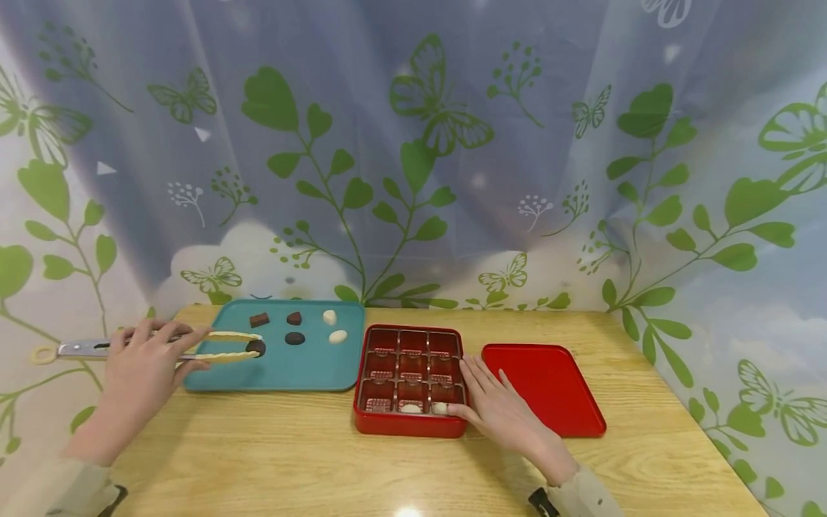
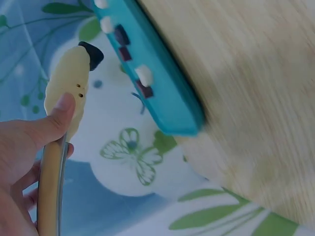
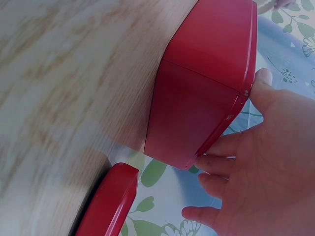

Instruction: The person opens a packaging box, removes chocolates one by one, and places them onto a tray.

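Observation:
My left hand [image 1: 147, 355] grips metal tongs [image 1: 80, 349] with pale tips, which pinch a dark chocolate [image 1: 256, 348] above the left part of a teal tray [image 1: 222, 379]. In the left wrist view the dark chocolate [image 2: 92, 55] pokes out from the tong tip. On the tray lie a brown rectangular chocolate [image 1: 259, 319], a dark oval one [image 1: 294, 338], a white oval one [image 1: 337, 336] and several others. My right hand [image 1: 500, 406] rests, fingers fairly straight, against the right rim of a red box [image 1: 410, 425]. White chocolates [image 1: 410, 408] sit in its front middle and front right compartments.
A red lid [image 1: 549, 391] lies right of the box on the wooden table [image 1: 291, 452]. A patterned curtain [image 1: 400, 179] hangs behind the table's back edge. The tray and box stand side by side, almost touching.

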Demonstrator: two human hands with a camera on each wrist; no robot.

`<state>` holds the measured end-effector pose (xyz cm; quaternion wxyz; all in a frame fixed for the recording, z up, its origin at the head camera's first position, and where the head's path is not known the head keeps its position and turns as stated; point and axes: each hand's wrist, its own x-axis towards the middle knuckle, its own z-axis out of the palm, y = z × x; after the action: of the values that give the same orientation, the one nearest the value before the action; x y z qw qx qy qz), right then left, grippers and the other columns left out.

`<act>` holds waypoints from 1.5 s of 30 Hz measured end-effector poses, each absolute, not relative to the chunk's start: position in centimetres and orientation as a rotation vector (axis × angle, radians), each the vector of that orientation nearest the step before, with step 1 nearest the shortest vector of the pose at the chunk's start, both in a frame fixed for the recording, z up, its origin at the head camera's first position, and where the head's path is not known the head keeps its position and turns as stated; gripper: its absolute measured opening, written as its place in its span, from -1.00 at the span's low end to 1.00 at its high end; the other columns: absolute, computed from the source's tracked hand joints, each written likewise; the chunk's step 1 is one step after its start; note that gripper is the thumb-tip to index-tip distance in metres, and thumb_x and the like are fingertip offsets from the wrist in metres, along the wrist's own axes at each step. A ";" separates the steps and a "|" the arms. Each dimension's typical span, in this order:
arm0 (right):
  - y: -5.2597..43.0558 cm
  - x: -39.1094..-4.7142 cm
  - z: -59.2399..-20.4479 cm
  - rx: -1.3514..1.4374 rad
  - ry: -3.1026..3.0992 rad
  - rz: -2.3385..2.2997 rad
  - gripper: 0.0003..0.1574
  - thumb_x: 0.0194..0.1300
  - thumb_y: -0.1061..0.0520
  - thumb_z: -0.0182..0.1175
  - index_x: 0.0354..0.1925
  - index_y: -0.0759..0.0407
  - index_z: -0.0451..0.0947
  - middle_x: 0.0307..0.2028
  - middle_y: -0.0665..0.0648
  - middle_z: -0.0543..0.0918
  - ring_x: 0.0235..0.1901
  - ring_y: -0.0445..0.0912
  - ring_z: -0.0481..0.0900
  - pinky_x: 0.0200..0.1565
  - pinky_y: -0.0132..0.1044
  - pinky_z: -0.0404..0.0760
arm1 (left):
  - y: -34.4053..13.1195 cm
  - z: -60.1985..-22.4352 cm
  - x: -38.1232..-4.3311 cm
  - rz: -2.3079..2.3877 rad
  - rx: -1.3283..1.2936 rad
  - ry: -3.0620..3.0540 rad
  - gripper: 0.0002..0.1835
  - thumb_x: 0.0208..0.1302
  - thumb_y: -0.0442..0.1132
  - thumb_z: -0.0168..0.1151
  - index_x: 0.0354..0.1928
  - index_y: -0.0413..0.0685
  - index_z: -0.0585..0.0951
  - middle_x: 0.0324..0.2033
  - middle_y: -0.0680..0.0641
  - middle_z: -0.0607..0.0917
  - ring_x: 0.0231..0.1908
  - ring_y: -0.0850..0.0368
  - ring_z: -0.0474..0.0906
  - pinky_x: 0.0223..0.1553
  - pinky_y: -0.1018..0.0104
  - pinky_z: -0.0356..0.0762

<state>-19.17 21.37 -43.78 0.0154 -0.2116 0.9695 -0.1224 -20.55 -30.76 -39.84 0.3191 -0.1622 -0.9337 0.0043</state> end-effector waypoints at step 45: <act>21.5 -19.3 -43.8 -0.657 3.014 -0.383 0.07 0.50 -0.36 -0.01 0.58 0.32 -0.02 0.59 0.27 -0.01 0.57 0.19 -0.08 0.47 0.30 0.01 | -21.3 -39.6 -20.6 0.096 -0.673 -2.362 -0.23 -0.21 0.06 0.64 0.18 0.06 0.68 -0.08 -0.11 0.69 -0.04 -0.20 0.51 -0.05 -0.21 0.45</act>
<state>-19.28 21.45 -43.82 0.0167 -0.2115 0.9694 -0.1232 -20.57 -21.29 -39.64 0.3351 -0.2580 -0.9054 0.0368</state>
